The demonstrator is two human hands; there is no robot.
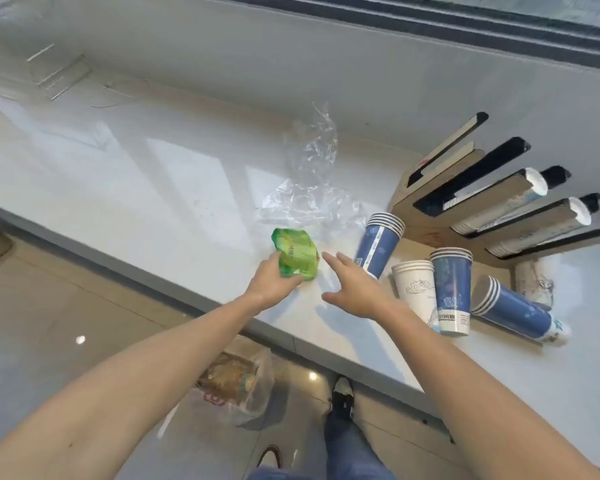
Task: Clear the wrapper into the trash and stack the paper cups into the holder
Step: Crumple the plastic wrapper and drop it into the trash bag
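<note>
A crumpled green wrapper (297,252) lies on the white counter (136,181), and my left hand (272,280) is closed around its near edge. My right hand (352,285) hovers just right of it, fingers spread and holding nothing. Blue paper cup stacks lie on their sides, one (378,245) by my right hand and another (513,308) farther right. One blue stack (451,289) and a white cup (417,289) stand upside down between them. The slotted cup holder (492,199) at the right holds white cups in two slots.
A crumpled clear plastic bag (312,178) lies behind the green wrapper. Below the counter edge, on the tiled floor, a plastic trash bag (236,382) with waste stands beside my shoe (342,398). Another white cup (534,282) lies under the holder.
</note>
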